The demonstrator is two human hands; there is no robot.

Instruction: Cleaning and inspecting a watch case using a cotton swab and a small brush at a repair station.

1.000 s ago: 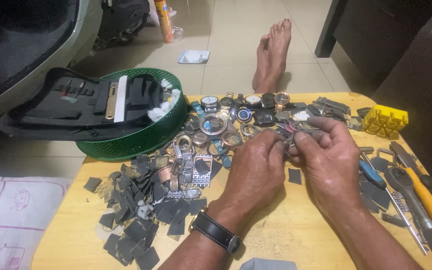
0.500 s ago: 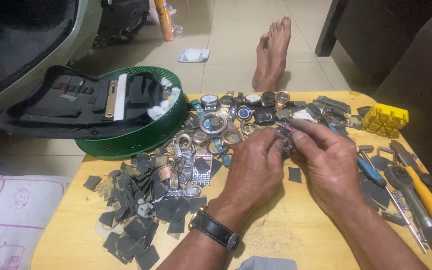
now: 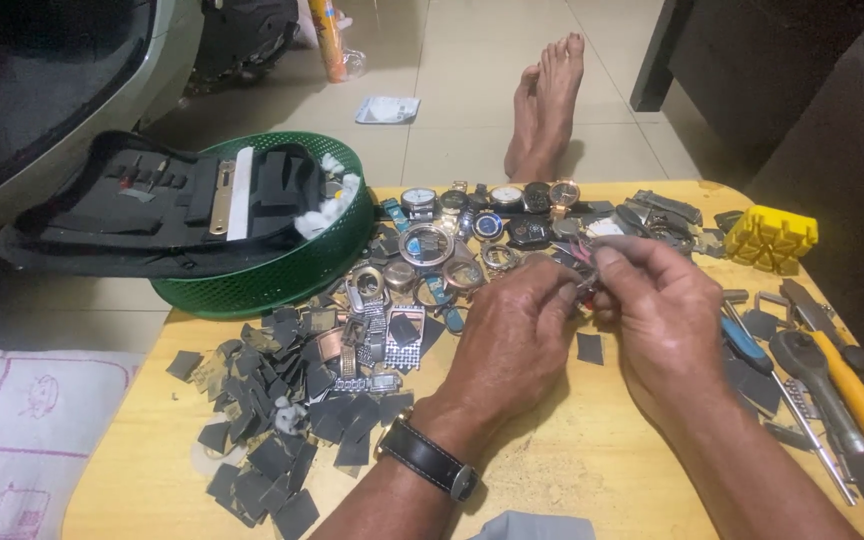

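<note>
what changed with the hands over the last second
Very little. Both hands keep pinching the same small part above the table: the left hand has drawn in slightly toward the right hand, closing the gap. Neither lets go. The watches, dark scraps, green basket and tools stayed put.

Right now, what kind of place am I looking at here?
Probably a home watch-repair spot on a tiled floor: a low wooden table strewn with watches, a black tool case lying over a green basket, and both hands, left hand and right hand, working a small part.
</note>
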